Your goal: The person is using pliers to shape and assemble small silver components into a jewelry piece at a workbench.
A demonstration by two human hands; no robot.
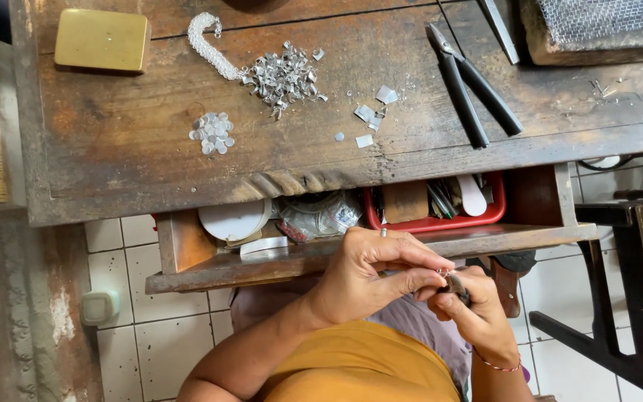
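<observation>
Worn, scratched wood is filling the upper half of the view, a workbench [150, 179] with an open drawer [351, 253] hanging below its front edge over a white tiled floor [124, 260]. Below the drawer, the left hand [370, 275] is pinching its thumb and forefinger tightly on a tiny silver piece [444, 273], while the right hand [478, 313] is meeting it from four o'clock, closing around a small dark tool [457, 286] that is touching the same piece. At twelve o'clock from the hands, a red tray [433, 222] is sitting in the drawer beside a clear plastic bag [321, 216] and a white round lid [234, 219]. Farther up on the bench, black-handled pliers [474, 89] are lying at one o'clock, a heap of silver scraps [284, 74] and a white chain [206, 45] at eleven o'clock, a cluster of small silver discs [212, 132] at ten o'clock, and a brass block [102, 41] in the far corner.
</observation>
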